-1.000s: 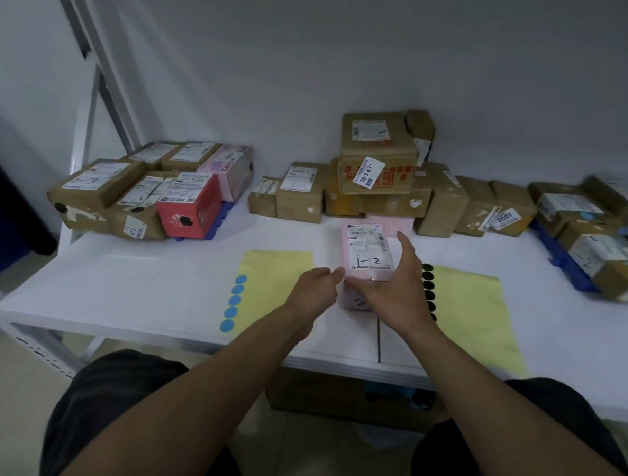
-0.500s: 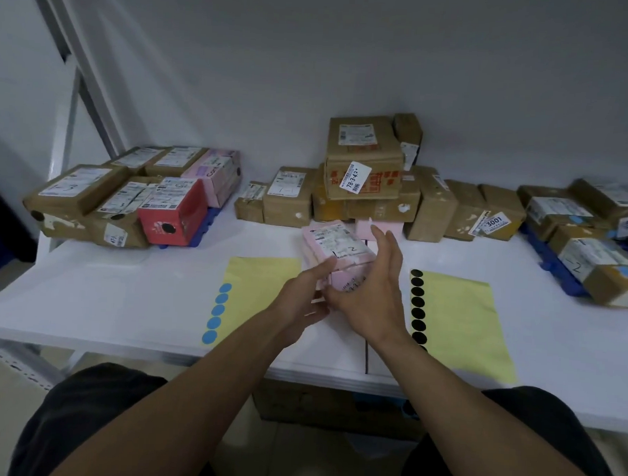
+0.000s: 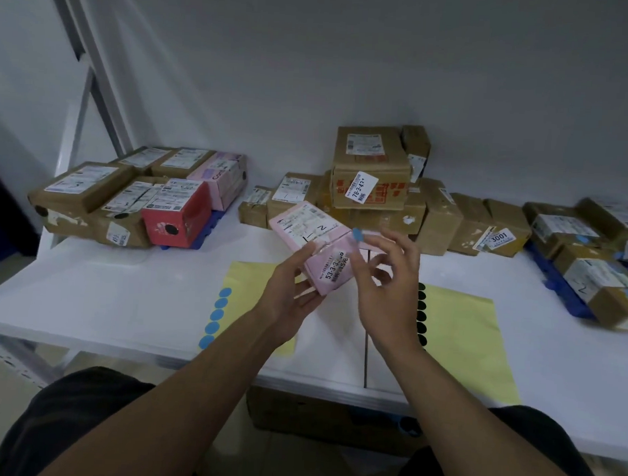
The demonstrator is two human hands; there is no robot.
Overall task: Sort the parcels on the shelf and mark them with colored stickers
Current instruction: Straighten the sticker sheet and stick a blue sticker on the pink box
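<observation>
The left hand [image 3: 288, 290] cradles the pink parcel [image 3: 314, 243] from below. Its thumb is pressed on the upper face and its fingers are curled under, so the parcel is lifted off the shelf [image 3: 122, 301] and tilted. The right hand [image 3: 386, 277] hovers just beside it with fingers loosely curled and apart. A blue sticker [image 3: 357, 235] sits at the tip of one finger. It seems to cling there rather than be pinched, though motion blur leaves that unsure.

On the shelf below lie a yellow sheet with blue dots [image 3: 215, 312] to the left and one with black dots [image 3: 421, 314] to the right. Further out are a left pile [image 3: 177, 214] (black dots on several boxes), a middle stack [image 3: 369, 175] and a right pile [image 3: 591, 278] showing blue marks.

Likely risks:
- A sticker held only by its own glue could curl, fold on itself or drop off.
- Pressing it on could tip the parcel out of its one-handed hold.
- It could land over the printed label or the handwritten mark and hide them.
</observation>
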